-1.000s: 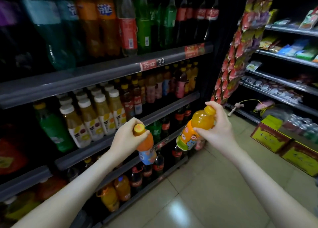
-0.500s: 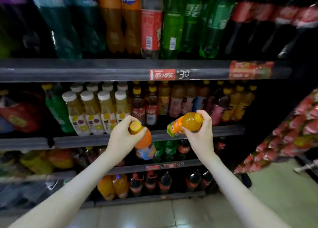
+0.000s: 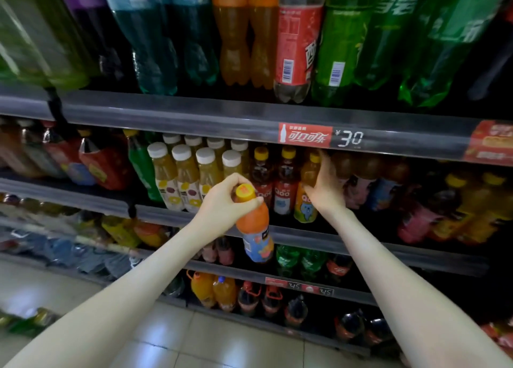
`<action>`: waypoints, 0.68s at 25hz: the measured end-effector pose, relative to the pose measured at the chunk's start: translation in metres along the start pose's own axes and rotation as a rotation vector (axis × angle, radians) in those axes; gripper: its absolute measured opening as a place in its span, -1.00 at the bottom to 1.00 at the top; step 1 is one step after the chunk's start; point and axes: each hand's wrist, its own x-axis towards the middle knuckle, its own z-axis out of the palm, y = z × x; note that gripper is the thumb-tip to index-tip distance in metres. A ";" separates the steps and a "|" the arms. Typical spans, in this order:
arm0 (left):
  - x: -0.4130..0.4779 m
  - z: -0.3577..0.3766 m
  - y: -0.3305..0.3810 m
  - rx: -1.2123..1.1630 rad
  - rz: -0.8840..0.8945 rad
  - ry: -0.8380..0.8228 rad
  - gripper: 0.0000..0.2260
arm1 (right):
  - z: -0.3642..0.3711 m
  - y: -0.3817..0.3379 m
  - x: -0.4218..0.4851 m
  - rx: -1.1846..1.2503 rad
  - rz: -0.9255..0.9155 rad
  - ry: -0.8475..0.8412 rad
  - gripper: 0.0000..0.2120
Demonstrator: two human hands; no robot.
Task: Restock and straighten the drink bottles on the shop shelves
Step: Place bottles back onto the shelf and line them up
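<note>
My left hand [image 3: 222, 202] grips a small orange drink bottle with a blue label [image 3: 256, 229] by its yellow cap, hanging in front of the second shelf's edge [image 3: 172, 217]. My right hand [image 3: 324, 188] is closed around a second orange bottle with a yellow cap and a cartoon label [image 3: 306, 198]. That bottle stands upright on the second shelf beside two dark Qoo bottles [image 3: 273, 184]. Left of them stand several white-capped yellow juice bottles [image 3: 181, 179].
Large soda bottles [image 3: 294, 40] fill the top shelf, above a red price tag [image 3: 305, 135]. More small bottles [image 3: 444, 201] crowd the second shelf to the right. Lower shelves hold green [image 3: 299, 259], orange [image 3: 213, 290] and dark bottles. Tiled floor [image 3: 177, 337] lies below.
My right hand has carried its orange bottle from tilted in the air onto the second shelf, upright beside the Qoo bottles. The view has moved closer to the shelves. My left hand keeps its bottle.
</note>
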 end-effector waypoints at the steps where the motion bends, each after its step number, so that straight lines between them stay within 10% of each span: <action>1: 0.001 0.003 0.002 -0.006 -0.003 -0.006 -0.85 | 0.000 0.002 0.003 0.015 0.009 -0.011 -0.16; 7: 0.008 0.040 0.023 0.024 0.019 -0.093 -0.85 | -0.019 0.020 -0.042 0.110 -0.081 -0.129 0.06; 11: 0.011 0.079 0.045 0.005 0.090 -0.141 -0.85 | -0.049 0.031 -0.089 0.257 -0.243 -0.543 -0.08; 17: 0.022 0.142 0.082 0.029 0.249 -0.278 -0.83 | -0.074 0.071 -0.105 0.291 0.025 -0.195 -0.28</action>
